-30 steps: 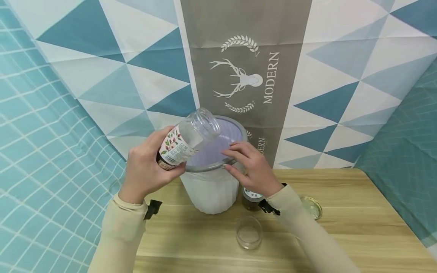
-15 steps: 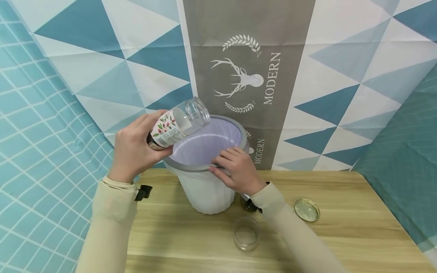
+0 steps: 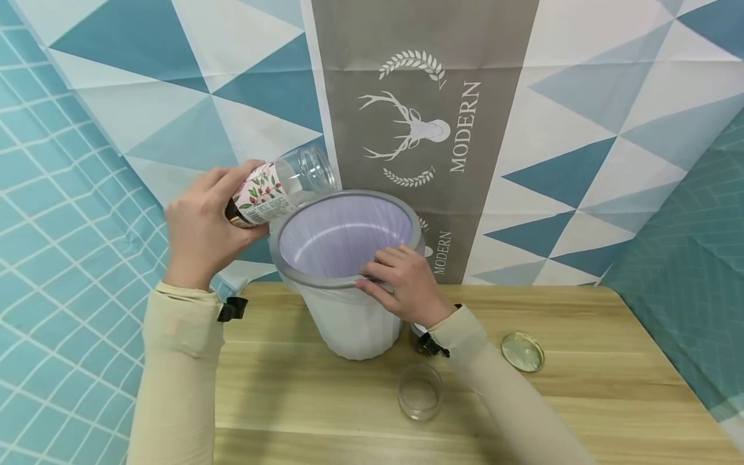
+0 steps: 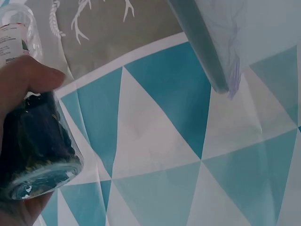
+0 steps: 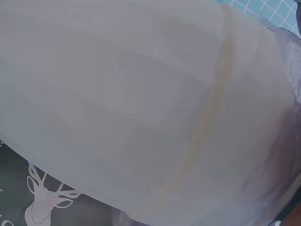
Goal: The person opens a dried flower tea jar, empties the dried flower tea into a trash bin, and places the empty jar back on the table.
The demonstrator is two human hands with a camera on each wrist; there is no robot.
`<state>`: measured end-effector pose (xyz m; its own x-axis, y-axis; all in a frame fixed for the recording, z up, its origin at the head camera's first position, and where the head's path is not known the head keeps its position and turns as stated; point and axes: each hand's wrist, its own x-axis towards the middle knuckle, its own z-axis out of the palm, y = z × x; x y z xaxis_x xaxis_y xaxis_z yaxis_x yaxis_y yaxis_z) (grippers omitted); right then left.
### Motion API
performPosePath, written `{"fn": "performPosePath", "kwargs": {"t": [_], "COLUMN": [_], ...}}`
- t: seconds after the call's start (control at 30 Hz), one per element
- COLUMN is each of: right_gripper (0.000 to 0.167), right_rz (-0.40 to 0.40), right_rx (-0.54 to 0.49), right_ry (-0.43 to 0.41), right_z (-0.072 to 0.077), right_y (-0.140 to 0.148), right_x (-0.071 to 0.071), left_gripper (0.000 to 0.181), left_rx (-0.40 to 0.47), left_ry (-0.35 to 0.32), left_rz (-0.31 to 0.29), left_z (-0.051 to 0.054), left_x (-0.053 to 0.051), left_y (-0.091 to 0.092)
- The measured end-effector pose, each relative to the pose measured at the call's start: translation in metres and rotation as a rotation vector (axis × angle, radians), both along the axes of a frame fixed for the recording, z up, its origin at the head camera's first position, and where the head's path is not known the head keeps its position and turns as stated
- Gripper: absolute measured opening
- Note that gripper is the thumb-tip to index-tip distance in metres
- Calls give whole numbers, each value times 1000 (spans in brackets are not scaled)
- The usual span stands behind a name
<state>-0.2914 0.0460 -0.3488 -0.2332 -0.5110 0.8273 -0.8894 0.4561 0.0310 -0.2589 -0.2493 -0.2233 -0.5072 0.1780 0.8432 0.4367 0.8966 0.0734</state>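
Note:
My left hand [image 3: 203,223] grips a clear glass jar [image 3: 264,194] with a floral label. The jar is tilted, its uncovered mouth pointing up and right, just above the bin's left rim. Dark contents fill its base in the left wrist view, where my thumb lies across the jar [image 4: 44,141]. A white trash bin [image 3: 349,320] with a grey rim and a pale purple liner [image 3: 331,236] stands on the wooden table. At its front right, my right hand [image 3: 407,284] pinches the rim, fingers inside and thumb outside. The bin's white wall [image 5: 117,94] fills most of the right wrist view.
A small clear round container [image 3: 420,394] stands in front of the bin. To the right lies a gold-edged lid [image 3: 522,352]. Another jar [image 3: 420,339] is partly hidden behind my right wrist. Patterned cloth [image 3: 569,161] hangs behind the wooden table [image 3: 610,387].
The left hand has carried the tilted jar up and left, away from over the bin's opening. The right hand has moved from beside the rim to gripping it.

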Motion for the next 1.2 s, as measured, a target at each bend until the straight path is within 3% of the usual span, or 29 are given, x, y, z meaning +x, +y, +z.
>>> {"fn": "performPosePath", "kwargs": {"t": [0.27,0.43,0.63,1.0,1.2], "right_gripper": [48,45,41,47,47], "right_rz": [-8,-4,-5,-15,-14], "right_rx": [5,11,11,2,4], "right_ry": [-28,-42,-52,-42,-44], "right_z": [0,0,-2,-2,-1], "right_y": [0,0,0,0,0], "right_x": [2,2,2,1,0], "left_gripper": [70,68,72,55,58], "left_rx": [28,14,-26,-58,-70], "left_ry": [34,56,102,251,282], "left_rz": [95,123,137,147,129], "left_z": [2,-1,-5,-4,-4], "left_x": [-1,-6,-10,-11,-11], "left_y": [-2,1,4,13,15]}}
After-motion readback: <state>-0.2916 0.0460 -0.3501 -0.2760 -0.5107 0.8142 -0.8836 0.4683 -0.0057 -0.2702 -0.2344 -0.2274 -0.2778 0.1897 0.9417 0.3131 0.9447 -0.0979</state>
